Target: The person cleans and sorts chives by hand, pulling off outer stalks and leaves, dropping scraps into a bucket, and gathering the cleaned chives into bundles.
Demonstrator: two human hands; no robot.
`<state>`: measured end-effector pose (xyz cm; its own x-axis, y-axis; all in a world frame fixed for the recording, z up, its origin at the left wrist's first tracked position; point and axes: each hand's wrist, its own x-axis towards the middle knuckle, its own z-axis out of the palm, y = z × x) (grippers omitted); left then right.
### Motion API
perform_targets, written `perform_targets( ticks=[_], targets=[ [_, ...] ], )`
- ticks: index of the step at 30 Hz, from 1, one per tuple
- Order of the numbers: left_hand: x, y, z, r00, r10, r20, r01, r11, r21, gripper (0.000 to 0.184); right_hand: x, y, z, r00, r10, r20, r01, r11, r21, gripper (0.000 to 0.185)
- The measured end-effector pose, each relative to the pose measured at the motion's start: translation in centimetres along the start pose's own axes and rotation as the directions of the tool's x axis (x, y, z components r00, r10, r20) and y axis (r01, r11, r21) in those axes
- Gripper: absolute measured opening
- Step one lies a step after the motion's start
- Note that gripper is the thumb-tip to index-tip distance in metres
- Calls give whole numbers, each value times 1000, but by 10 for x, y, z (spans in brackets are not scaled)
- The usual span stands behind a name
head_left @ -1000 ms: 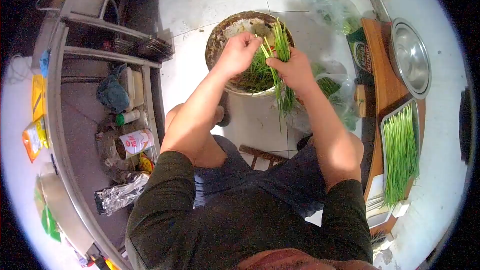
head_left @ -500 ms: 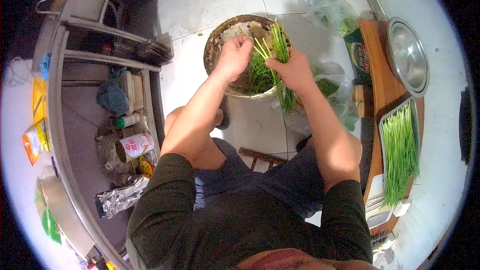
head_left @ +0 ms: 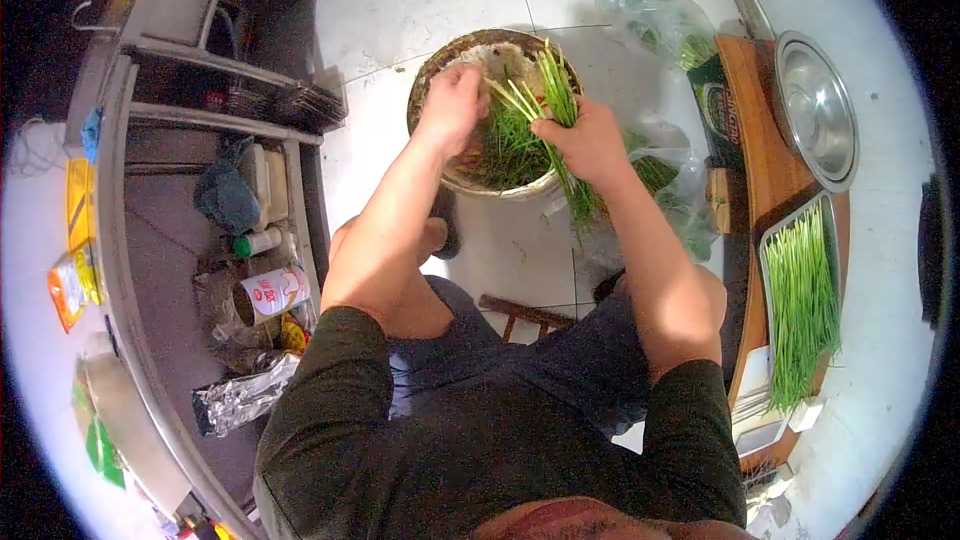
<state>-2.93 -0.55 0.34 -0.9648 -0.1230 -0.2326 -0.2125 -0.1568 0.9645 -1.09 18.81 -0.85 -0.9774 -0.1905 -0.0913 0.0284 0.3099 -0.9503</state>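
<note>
My right hand [head_left: 590, 143] is closed round a bunch of long green stalks [head_left: 557, 90] with pale ends up, over the right side of a round, stained bucket [head_left: 428, 90]. A few pale stalks lean out of the bunch toward the left. My left hand [head_left: 455, 105] is closed in a pinch above the bucket's left side, just left of those pale tips; what its fingertips hold, if anything, is too small to make out. Inside the bucket lies a heap of loose green blades [head_left: 515, 152].
On the right, a wooden bench [head_left: 765, 150] bears a metal bowl [head_left: 817, 112] and a tray of lined-up green stalks [head_left: 800, 310]. Plastic bags with greens [head_left: 655, 15] lie on the floor. A shelf with a tin [head_left: 272, 294] stands at the left.
My left hand has moved left, away from the bunch. A few pale stalks now tilt farther left out of the bunch. My right hand has stayed nearly in place with its grip.
</note>
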Motion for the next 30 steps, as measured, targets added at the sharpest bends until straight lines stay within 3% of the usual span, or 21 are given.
perform_targets(
  ticks=[3, 4, 7, 8, 11, 12, 15, 20, 24, 27, 28, 30],
  targets=[
    [20, -7, -20, 992, -107, -73, 110, 993, 40, 27, 0, 3, -4, 998, 56, 23, -55, 998, -26, 34],
    [18, -1, -16, 994, -61, -89, 57, 997, -52, 29, 0, 0, -5, 996, 89, 32, -88, 996, -31, 39],
    [20, 1, -21, 997, -43, -59, 63, 919, 389, 31, -1, -4, -6, 990, 137, 13, -137, 991, -7, 38],
    [13, 5, -12, 996, -29, -85, 63, 901, 430, 33, 0, -4, -6, 991, 129, 20, -130, 991, 43, 37],
    [8, -2, -2, 997, 25, 70, -35, 988, 150, 33, 0, 3, -2, 996, 91, 23, -93, 984, 155, 31],
    [6, 0, -2, 996, -39, 75, 28, 988, 151, 28, 2, 5, 0, 998, 68, 11, -69, 984, 166, 26],
    [2, -4, 3, 986, 72, 150, -107, 964, 243, 26, 1, 5, 1, 996, 87, 17, -88, 974, 209, 22],
    [13, -5, 1, 989, 92, -114, -89, 996, 31, 31, 0, 3, 1, 986, 148, 73, -164, 934, 318, 25],
    [14, -4, -10, 993, -19, -120, 57, 944, 325, 26, 2, 7, -1, 970, 224, 98, -243, 920, 308, 29],
    [0, -7, 14, 999, 32, -5, -32, 999, -31, 27, 3, 6, 0, 970, 232, 75, -243, 931, 271, 31],
    [-5, 4, 15, 993, -87, 80, 90, 995, -34, 26, 3, 6, 2, 972, 228, 62, -236, 936, 262, 31],
    [0, -4, 7, 978, -82, 193, 78, 996, 30, 23, 5, 13, 4, 983, 173, 57, -182, 952, 247, 31]
  ],
)
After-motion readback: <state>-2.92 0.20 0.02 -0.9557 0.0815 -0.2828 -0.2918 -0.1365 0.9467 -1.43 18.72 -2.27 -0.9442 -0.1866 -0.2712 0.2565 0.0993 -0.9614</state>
